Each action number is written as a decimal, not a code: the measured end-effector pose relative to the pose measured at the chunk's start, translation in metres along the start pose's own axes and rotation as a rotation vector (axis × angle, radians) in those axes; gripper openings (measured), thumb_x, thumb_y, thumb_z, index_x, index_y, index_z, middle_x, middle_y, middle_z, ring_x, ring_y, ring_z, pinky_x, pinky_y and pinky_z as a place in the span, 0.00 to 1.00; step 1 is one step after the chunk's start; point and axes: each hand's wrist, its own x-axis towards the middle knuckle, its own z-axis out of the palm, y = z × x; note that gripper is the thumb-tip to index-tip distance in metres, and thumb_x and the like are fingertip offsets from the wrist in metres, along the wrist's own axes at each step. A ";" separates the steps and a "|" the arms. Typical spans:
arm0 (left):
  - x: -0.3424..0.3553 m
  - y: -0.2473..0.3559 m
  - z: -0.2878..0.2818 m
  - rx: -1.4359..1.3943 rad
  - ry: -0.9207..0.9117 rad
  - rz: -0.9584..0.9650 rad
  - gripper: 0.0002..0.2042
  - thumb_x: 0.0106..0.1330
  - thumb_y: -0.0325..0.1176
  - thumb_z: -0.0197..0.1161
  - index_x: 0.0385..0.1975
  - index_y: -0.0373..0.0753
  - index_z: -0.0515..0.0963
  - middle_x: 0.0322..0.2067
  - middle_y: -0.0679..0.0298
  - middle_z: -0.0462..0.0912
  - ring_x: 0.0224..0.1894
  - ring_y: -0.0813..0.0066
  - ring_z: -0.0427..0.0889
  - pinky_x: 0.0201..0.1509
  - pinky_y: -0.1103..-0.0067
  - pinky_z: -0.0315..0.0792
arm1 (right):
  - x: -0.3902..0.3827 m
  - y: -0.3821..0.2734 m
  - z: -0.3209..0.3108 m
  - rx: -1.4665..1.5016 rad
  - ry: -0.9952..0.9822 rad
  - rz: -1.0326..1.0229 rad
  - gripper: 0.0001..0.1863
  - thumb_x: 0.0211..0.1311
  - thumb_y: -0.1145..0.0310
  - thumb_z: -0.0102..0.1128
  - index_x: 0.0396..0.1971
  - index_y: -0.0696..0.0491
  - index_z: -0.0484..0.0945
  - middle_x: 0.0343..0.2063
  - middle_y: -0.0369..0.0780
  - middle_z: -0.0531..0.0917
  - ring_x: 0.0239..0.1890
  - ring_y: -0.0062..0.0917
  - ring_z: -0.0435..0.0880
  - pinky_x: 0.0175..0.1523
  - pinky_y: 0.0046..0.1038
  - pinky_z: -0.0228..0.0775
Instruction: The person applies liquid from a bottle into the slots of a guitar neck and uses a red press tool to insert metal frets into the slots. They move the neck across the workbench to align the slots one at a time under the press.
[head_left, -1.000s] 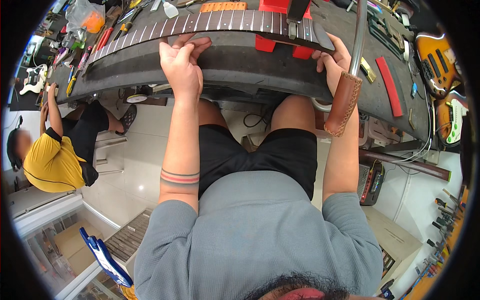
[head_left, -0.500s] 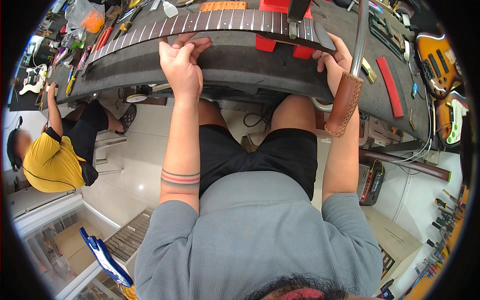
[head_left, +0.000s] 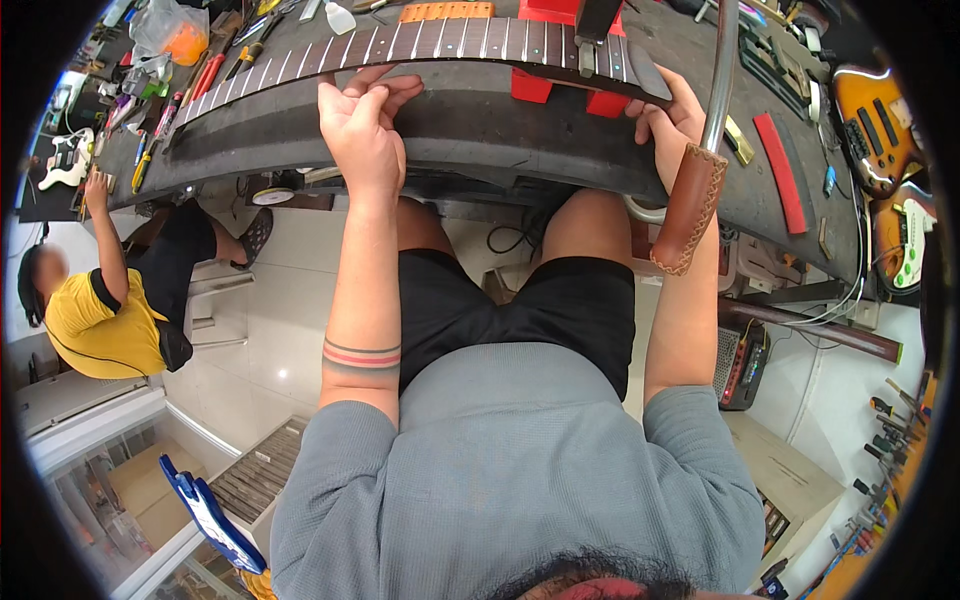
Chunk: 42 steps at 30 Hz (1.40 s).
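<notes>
Head view: neck (head_left: 440, 42), judged stiff, best held by edges, is gripped at one end by right hand (head_left: 677, 122); left hand's (head_left: 364, 125) hold, beneath, unclear.

1. The neck (head_left: 447, 40) lies frets up over the bench (head_left: 270, 140), its right part above a red support (head_left: 530, 87) and beneath a dark post (head_left: 600, 18).
2. The left hand (head_left: 364, 125), fingers curled, is at the neck's near edge — its hold unclear.
3. The right hand (head_left: 680, 120) is at the neck's right end.
4. A leather handle (head_left: 688, 210) hides part of the right forearm.
5. Farther right — a red strip (head_left: 779, 172).
</notes>
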 end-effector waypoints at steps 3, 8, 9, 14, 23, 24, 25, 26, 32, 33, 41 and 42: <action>-0.001 0.000 0.000 0.014 0.019 -0.005 0.17 0.74 0.14 0.50 0.60 0.26 0.62 0.54 0.37 0.81 0.44 0.51 0.93 0.55 0.59 0.90 | 0.000 -0.002 0.001 0.018 0.000 0.029 0.29 0.70 0.85 0.48 0.70 0.60 0.78 0.37 0.40 0.88 0.28 0.17 0.79 0.37 0.23 0.74; -0.002 0.001 0.001 0.004 0.007 0.004 0.17 0.74 0.14 0.50 0.61 0.25 0.62 0.53 0.38 0.83 0.43 0.52 0.93 0.54 0.60 0.90 | -0.001 -0.003 0.001 0.017 0.005 0.015 0.29 0.70 0.84 0.48 0.70 0.59 0.78 0.37 0.40 0.88 0.28 0.17 0.79 0.37 0.23 0.74; -0.002 0.000 0.001 0.004 0.007 0.004 0.17 0.74 0.14 0.50 0.61 0.25 0.62 0.53 0.38 0.83 0.43 0.52 0.93 0.54 0.60 0.90 | -0.001 -0.004 0.001 0.022 0.004 0.005 0.29 0.71 0.84 0.48 0.70 0.59 0.78 0.37 0.40 0.88 0.28 0.17 0.79 0.37 0.22 0.74; -0.002 -0.001 -0.001 0.046 0.005 0.010 0.21 0.75 0.15 0.50 0.67 0.25 0.64 0.50 0.42 0.88 0.45 0.56 0.93 0.55 0.62 0.89 | -0.001 -0.004 0.001 -0.008 0.002 0.017 0.29 0.71 0.84 0.47 0.70 0.59 0.78 0.37 0.40 0.88 0.28 0.17 0.79 0.37 0.22 0.74; -0.001 -0.001 -0.001 0.003 0.001 0.003 0.18 0.75 0.14 0.50 0.63 0.27 0.63 0.48 0.42 0.86 0.41 0.59 0.91 0.52 0.62 0.89 | 0.000 -0.005 0.001 -0.006 0.003 0.032 0.28 0.71 0.84 0.47 0.70 0.60 0.78 0.37 0.40 0.88 0.28 0.17 0.79 0.37 0.22 0.74; -0.001 -0.001 0.000 0.002 0.001 0.003 0.18 0.75 0.14 0.50 0.63 0.27 0.63 0.48 0.42 0.86 0.41 0.59 0.91 0.52 0.62 0.89 | -0.001 -0.005 0.002 -0.012 0.004 0.031 0.29 0.70 0.85 0.47 0.70 0.60 0.78 0.37 0.40 0.88 0.28 0.17 0.78 0.37 0.22 0.74; -0.001 -0.001 -0.001 0.001 0.003 0.002 0.18 0.75 0.14 0.50 0.63 0.27 0.63 0.48 0.42 0.86 0.41 0.60 0.90 0.52 0.63 0.89 | -0.001 -0.006 0.002 -0.012 0.003 0.031 0.29 0.70 0.85 0.47 0.70 0.60 0.78 0.37 0.40 0.88 0.28 0.17 0.78 0.37 0.22 0.74; -0.002 -0.001 -0.001 0.000 0.006 0.001 0.18 0.75 0.14 0.50 0.63 0.27 0.63 0.48 0.43 0.86 0.41 0.60 0.90 0.52 0.63 0.89 | -0.001 -0.006 0.001 -0.007 0.002 0.031 0.29 0.70 0.85 0.47 0.70 0.60 0.78 0.38 0.40 0.88 0.28 0.17 0.78 0.37 0.22 0.73; -0.002 -0.003 -0.002 0.018 0.023 0.001 0.15 0.77 0.16 0.50 0.62 0.28 0.68 0.48 0.44 0.88 0.43 0.61 0.91 0.54 0.64 0.89 | -0.001 -0.009 0.003 0.024 0.004 0.041 0.29 0.70 0.85 0.47 0.70 0.60 0.77 0.38 0.40 0.88 0.29 0.17 0.78 0.38 0.22 0.73; -0.002 -0.004 -0.002 0.019 0.023 0.001 0.15 0.77 0.16 0.50 0.62 0.28 0.68 0.48 0.44 0.88 0.43 0.61 0.91 0.54 0.64 0.89 | -0.001 -0.009 0.003 0.023 0.001 0.041 0.29 0.70 0.85 0.47 0.71 0.60 0.77 0.38 0.40 0.88 0.29 0.17 0.78 0.38 0.21 0.73; -0.001 -0.004 -0.003 0.013 0.029 -0.004 0.15 0.77 0.16 0.51 0.62 0.27 0.68 0.48 0.44 0.88 0.42 0.62 0.91 0.53 0.65 0.89 | 0.000 -0.006 0.002 0.014 -0.001 0.041 0.29 0.70 0.85 0.48 0.70 0.60 0.78 0.37 0.40 0.88 0.29 0.17 0.78 0.38 0.22 0.73; -0.001 -0.004 -0.003 0.013 0.028 -0.003 0.15 0.77 0.16 0.51 0.62 0.27 0.68 0.48 0.44 0.88 0.42 0.62 0.91 0.53 0.65 0.89 | 0.000 -0.006 0.002 0.009 0.000 0.041 0.29 0.70 0.85 0.48 0.70 0.60 0.78 0.37 0.40 0.88 0.29 0.17 0.78 0.38 0.22 0.73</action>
